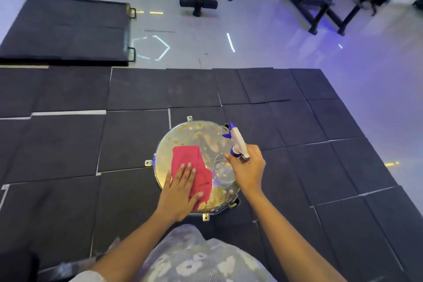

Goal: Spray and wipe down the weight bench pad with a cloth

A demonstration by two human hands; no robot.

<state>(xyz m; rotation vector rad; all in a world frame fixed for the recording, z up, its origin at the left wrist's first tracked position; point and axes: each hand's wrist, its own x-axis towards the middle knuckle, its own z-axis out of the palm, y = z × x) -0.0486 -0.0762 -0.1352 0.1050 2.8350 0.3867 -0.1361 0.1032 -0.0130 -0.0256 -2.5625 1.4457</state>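
Left hand [180, 190] flat, pressing red cloth [191, 165] on stained round pad [194, 135]. Right hand [248, 167] closed around spray bottle [231, 158]. Wiping judged barely begun; stains remaining.

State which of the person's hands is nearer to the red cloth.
Left. The left hand lies flat on the red cloth, pressing it onto the round metal surface. The right hand is beside it, apart, gripping the spray bottle.

text: none legible | labels: none | brands: none | numbers: none
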